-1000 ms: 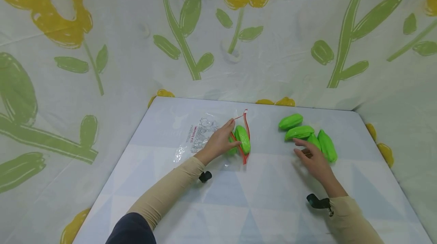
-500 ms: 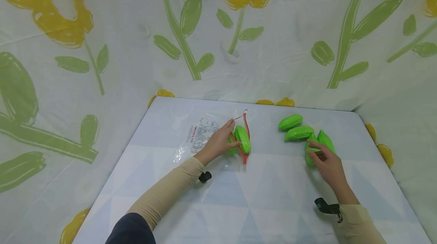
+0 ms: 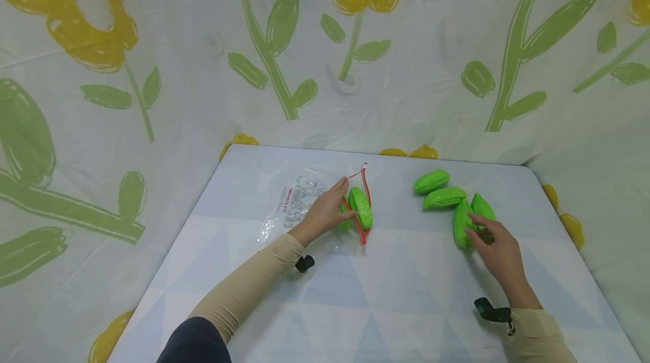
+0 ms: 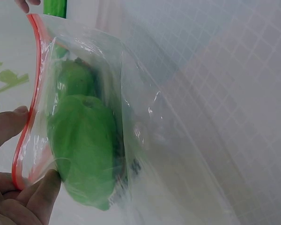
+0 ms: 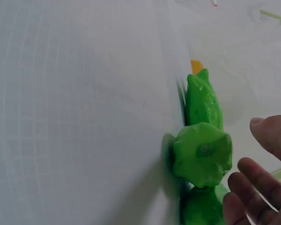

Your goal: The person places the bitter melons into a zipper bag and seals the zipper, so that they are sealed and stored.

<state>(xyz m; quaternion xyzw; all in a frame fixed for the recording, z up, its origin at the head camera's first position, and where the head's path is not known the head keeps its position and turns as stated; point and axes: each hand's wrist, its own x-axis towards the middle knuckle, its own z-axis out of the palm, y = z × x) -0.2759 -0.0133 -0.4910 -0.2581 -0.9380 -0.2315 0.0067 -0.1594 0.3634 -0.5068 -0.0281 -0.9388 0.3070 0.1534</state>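
Observation:
My left hand [image 3: 327, 210] holds the mouth of a clear zip bag [image 3: 299, 202] with a red seal strip. In the left wrist view, thumb and fingers spread the bag's mouth and pinch its red edge [image 4: 36, 70]. Two green ridged fruits [image 4: 82, 145] show through the plastic, one behind the other. One green fruit [image 3: 361, 208] lies at the bag's opening. My right hand [image 3: 503, 256], fingers loosely bent, hovers beside a green ridged fruit [image 3: 462, 224]. In the right wrist view, the thumb is apart from that fruit's lobed end [image 5: 203, 154]; whether a fingertip touches it, I cannot tell.
Two more green fruits, one behind [image 3: 431, 181] and one in front [image 3: 444, 198], lie left of the right hand. Another fruit [image 3: 482, 206] is partly behind that hand. A flower-patterned sheet [image 3: 406, 81] surrounds the white-and-blue table [image 3: 396, 295].
My right hand has moved right and slightly toward me, uncovering the green fruit nearest it and covering part of the one at right. The left hand and bag have stayed still.

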